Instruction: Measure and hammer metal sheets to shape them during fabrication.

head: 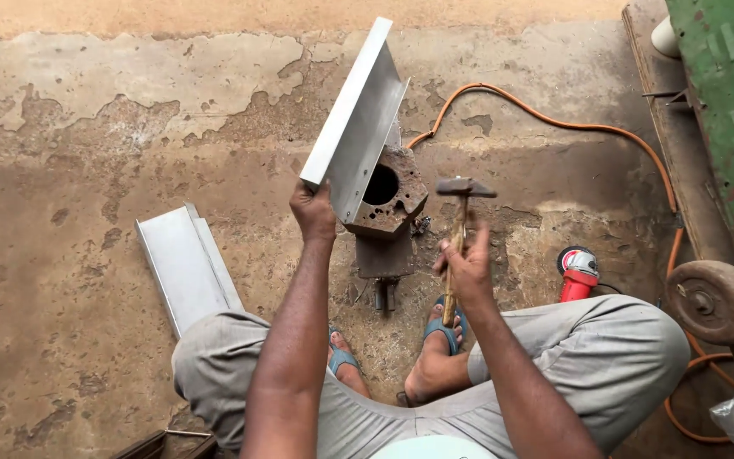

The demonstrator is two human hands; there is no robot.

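Observation:
My left hand [313,211] grips the near corner of a folded sheet-metal piece [354,115], holding it tilted on edge against a rusty iron block with a round hole [388,194]. My right hand [466,265] holds a wooden-handled hammer [460,208] upright, its steel head just right of the block and apart from the sheet. The block stands on a short metal post [384,259] between my sandalled feet.
A second bent metal sheet [184,265] lies on the concrete floor at my left knee. A red angle grinder [577,272] with an orange cable [554,123] sits to the right. A green cart [732,76] with a wheel [715,302] stands at far right.

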